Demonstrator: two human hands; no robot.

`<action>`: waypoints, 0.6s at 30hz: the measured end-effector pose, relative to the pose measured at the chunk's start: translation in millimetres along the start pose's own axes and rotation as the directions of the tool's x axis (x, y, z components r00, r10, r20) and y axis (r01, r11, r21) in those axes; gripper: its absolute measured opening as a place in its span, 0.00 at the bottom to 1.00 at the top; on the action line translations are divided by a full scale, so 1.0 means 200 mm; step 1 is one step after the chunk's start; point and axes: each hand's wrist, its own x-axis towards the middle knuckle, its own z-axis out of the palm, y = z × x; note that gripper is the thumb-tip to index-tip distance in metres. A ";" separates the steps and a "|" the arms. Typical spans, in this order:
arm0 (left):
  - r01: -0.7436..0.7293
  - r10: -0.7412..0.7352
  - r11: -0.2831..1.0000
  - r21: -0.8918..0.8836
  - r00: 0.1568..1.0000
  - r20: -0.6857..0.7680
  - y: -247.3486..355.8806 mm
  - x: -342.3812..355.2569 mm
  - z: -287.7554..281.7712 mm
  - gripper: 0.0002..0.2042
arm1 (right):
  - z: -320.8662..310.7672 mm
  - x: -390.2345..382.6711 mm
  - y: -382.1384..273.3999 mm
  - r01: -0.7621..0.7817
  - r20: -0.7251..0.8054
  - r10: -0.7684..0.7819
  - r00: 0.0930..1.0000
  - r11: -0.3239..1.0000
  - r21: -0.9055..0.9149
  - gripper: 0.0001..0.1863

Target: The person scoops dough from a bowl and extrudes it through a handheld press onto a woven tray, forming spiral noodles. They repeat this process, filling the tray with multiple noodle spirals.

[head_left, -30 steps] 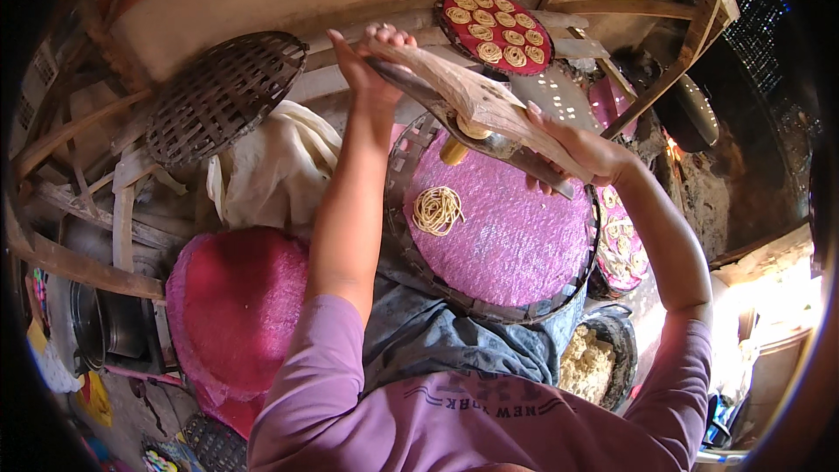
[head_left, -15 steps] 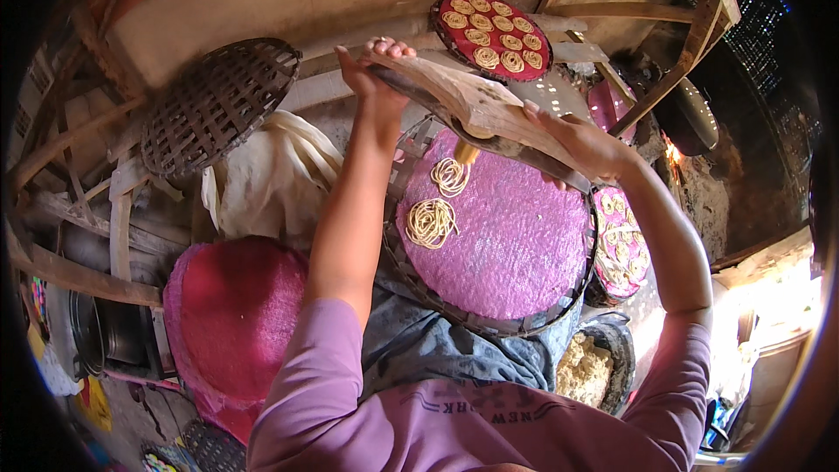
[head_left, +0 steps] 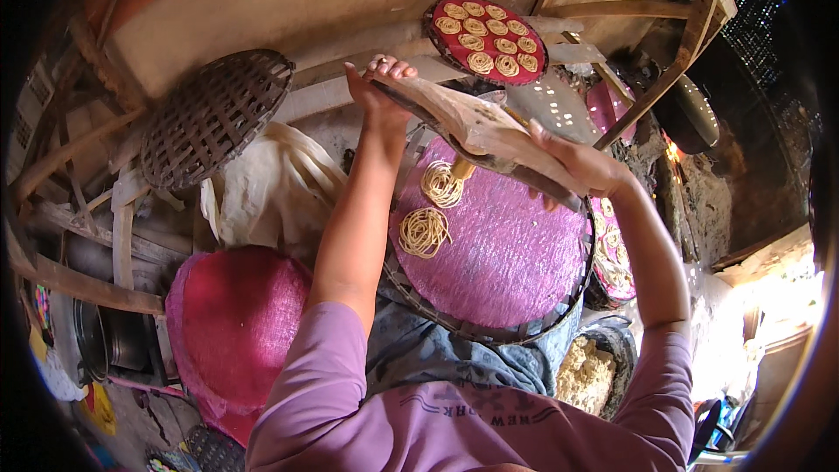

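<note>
A wooden hand press (head_left: 498, 135) is held slanting over a round tray (head_left: 516, 271) lined with pink-purple cloth. My left hand (head_left: 383, 83) is closed on its far left end, fingers curled over the top. Around its right end my right hand (head_left: 578, 162) is closed, thumb on top and fingertips below. Yellowish dough strands (head_left: 463, 170) hang from the underside of the press onto a coiled noodle nest (head_left: 440, 185). A second noodle nest (head_left: 425, 232) lies nearer me on the same cloth, at its left side.
Several noodle nests sit on a red-lined tray (head_left: 489, 39) at the back. An overturned woven basket (head_left: 218, 118) leans at left above pale cloth (head_left: 271, 183). A red cloth-covered mound (head_left: 236, 323) stands left, a dough bucket (head_left: 587, 376) right. Flames (head_left: 671, 149) burn under a dark pan (head_left: 686, 114).
The press has come slightly down and toward me, its right end shifting left. The hanging strands now meet the far nest, which shows more coils.
</note>
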 end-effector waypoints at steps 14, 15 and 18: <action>-0.119 0.118 0.990 -0.078 0.993 -0.023 0.13 -0.01 -0.08 0.32 | 0.11 0.48 0.44 -0.097 0.412 -0.242 0.878 0.754 0.650 0.31; -0.136 0.134 0.989 -0.058 0.991 -0.028 0.15 0.01 -0.07 0.31 | 0.11 0.48 0.41 -0.128 0.435 -0.198 0.879 0.779 0.614 0.27; -0.094 0.100 0.994 -0.054 0.986 0.133 0.21 0.06 0.01 0.29 | 0.19 0.48 0.30 0.261 0.068 -0.253 0.965 0.908 -0.328 0.22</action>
